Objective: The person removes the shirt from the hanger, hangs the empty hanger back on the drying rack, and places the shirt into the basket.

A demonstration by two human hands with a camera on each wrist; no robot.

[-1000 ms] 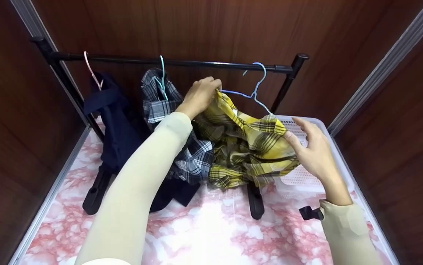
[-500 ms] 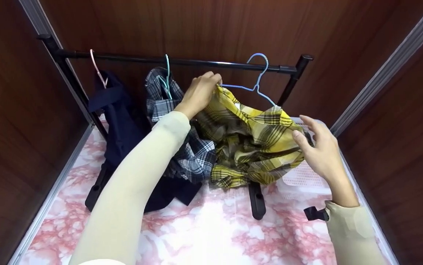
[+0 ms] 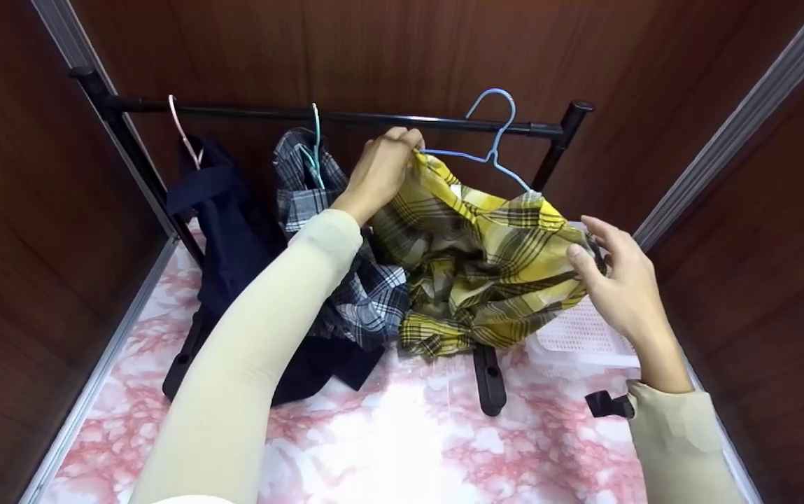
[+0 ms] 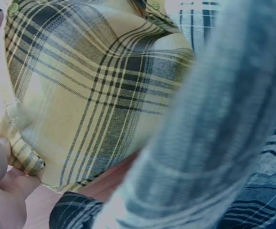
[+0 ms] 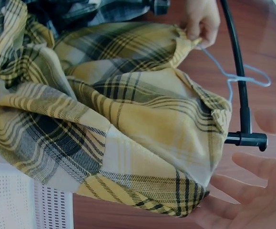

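Your left hand (image 3: 382, 168) pinches the collar edge of the yellow plaid shirt (image 3: 485, 273) together with one end of the blue hanger (image 3: 492, 150), its fingers curled tight, just below the black rail (image 3: 318, 115). Your right hand (image 3: 618, 280) has its fingers spread and relaxed, with the thumb touching the right shoulder of the shirt, above the white basket (image 3: 583, 332). The shirt hangs bunched between your two hands, beside the grey plaid shirt (image 3: 304, 189) and the dark garment (image 3: 223, 231) on the rail, above the pink marble bench (image 3: 402, 441).
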